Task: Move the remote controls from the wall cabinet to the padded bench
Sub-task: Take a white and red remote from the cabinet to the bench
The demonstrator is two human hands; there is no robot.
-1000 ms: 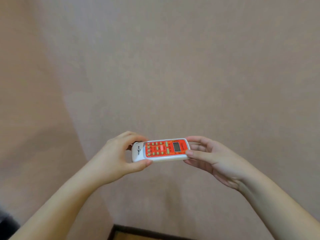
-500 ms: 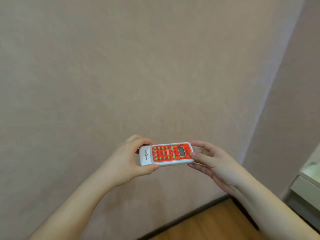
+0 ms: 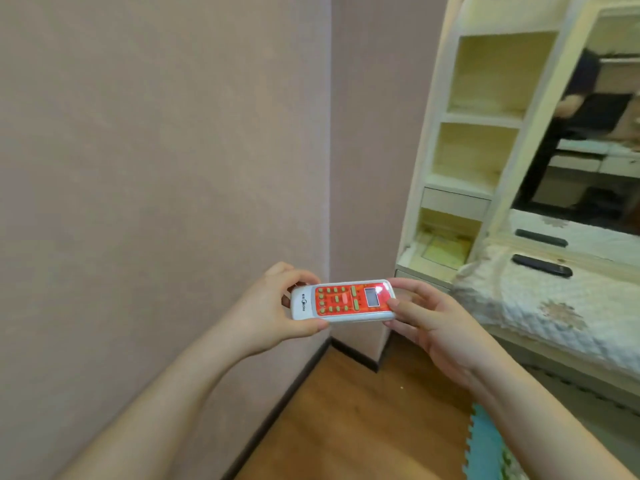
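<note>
A white remote control with a red button panel (image 3: 343,301) is held level in front of me, one end in each hand. My left hand (image 3: 277,308) pinches its left end and my right hand (image 3: 429,317) grips its right end. At the right, a padded bench with a quilted white cover (image 3: 554,306) carries a black remote control (image 3: 542,265) near its back edge. Behind that remote stands a mirror, and a dark strip in it looks like the remote's reflection (image 3: 542,238).
A cream shelf unit (image 3: 481,133) with open compartments stands in the corner beside the bench. Pinkish walls fill the left and centre. Below is a wooden floor (image 3: 353,420) with a blue foam mat (image 3: 485,445) at the right.
The view has swung to the right: the bare wall gave way to the room corner, the shelf unit and the bench. Both hands keep the same hold on the remote.
</note>
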